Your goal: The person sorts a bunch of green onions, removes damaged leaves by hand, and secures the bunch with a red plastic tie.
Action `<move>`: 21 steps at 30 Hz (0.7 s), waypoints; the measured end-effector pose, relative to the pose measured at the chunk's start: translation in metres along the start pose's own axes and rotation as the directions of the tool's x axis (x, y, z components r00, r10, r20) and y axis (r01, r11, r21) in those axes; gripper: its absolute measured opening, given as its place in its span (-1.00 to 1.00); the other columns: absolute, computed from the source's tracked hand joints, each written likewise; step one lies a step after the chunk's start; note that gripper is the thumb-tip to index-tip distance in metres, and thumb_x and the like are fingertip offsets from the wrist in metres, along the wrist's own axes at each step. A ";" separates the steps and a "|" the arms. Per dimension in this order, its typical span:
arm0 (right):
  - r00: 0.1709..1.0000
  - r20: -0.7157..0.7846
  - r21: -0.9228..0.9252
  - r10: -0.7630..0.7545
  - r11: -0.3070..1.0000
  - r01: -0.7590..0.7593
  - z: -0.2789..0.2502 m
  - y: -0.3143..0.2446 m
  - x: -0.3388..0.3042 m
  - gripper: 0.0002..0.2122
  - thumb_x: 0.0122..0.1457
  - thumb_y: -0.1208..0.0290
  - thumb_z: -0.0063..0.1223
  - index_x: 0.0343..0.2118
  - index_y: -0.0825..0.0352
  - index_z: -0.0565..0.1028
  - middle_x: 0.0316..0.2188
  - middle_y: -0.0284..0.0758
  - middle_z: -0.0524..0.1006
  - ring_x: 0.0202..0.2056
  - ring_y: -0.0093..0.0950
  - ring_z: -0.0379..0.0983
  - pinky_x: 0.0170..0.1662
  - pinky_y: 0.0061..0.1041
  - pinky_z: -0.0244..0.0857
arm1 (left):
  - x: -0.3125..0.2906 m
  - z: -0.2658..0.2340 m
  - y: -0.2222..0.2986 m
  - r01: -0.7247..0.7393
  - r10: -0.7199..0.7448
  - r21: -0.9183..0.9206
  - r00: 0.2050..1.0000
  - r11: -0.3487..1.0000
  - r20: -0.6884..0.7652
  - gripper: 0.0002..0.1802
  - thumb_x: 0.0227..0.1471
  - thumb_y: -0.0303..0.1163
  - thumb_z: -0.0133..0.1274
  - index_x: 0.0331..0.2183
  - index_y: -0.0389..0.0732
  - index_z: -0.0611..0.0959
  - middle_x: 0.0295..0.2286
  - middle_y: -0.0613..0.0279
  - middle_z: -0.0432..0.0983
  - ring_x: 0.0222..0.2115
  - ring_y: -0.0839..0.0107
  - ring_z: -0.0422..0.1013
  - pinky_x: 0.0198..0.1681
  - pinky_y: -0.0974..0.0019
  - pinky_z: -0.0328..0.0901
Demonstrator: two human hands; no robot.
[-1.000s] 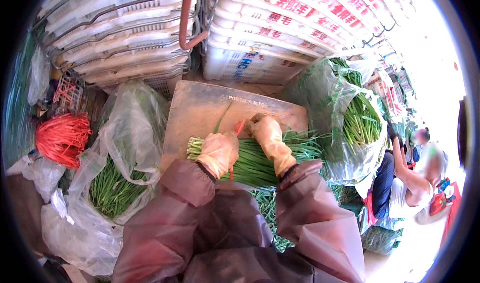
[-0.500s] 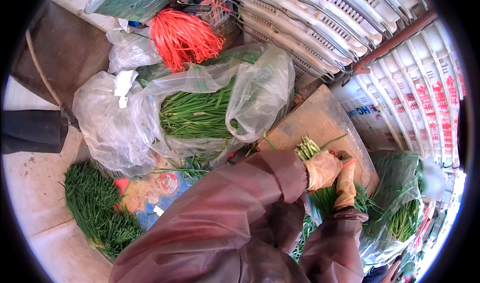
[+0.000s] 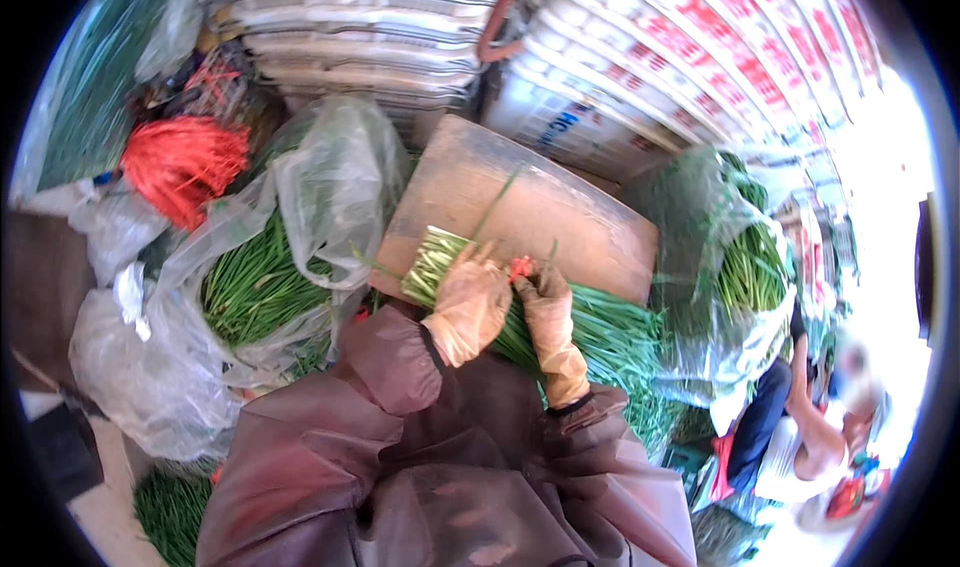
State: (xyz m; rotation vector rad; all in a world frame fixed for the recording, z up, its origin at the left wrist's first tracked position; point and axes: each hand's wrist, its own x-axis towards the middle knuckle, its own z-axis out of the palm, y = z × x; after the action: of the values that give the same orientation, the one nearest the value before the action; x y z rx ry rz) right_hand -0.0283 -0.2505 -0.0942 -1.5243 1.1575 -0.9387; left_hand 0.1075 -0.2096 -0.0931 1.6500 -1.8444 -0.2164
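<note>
A bunch of green garlic chives (image 3: 615, 332) lies across the near edge of a worn brown board (image 3: 540, 202). Its pale stem ends point left and its leaves spread right. Both hands wear stained tan gloves. My left hand (image 3: 470, 302) is closed over the stems, its fingers on top of the bunch. Just right of it, my right hand (image 3: 550, 317) pinches a red plastic tie (image 3: 520, 267) against the bunch. Fingertips partly hide the tie, and I cannot tell whether it is knotted. One loose stalk (image 3: 497, 205) sticks out over the board.
An opened clear bag of chives (image 3: 345, 172) stands left, with red plastic strands (image 3: 190, 167) beyond it. Another bagged bundle (image 3: 690, 267) stands right of the board. White crates (image 3: 360, 37) are stacked behind. A seated person (image 3: 800, 437) is at the right, and more chives (image 3: 180, 512) lie lower left.
The view has swung right, bringing the board and hands to the middle. The red tie now shows as a small clump between my hands, where earlier a strand showed at the right hand.
</note>
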 end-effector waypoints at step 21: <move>0.967 0.156 0.321 0.201 0.916 -0.242 -0.020 -0.018 0.016 -0.82 0.18 0.52 0.03 -0.18 0.43 0.52 -0.27 -0.37 0.57 -0.25 -0.63 0.44 -0.11 -0.64 0.30 | 0.015 -0.002 -0.001 0.052 -0.053 -0.072 0.999 0.996 -0.002 -0.85 -0.21 -0.46 0.03 -0.52 -0.33 0.62 -0.33 -0.11 0.54 -0.09 -0.03 0.39 0.09 0.04 0.17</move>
State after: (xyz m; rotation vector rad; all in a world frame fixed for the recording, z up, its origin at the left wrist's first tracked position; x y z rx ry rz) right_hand -0.0388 -0.2690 -0.0717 -1.1297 0.9997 -0.8297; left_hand 0.1095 -0.2232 -0.0864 1.6492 -1.7708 -0.2986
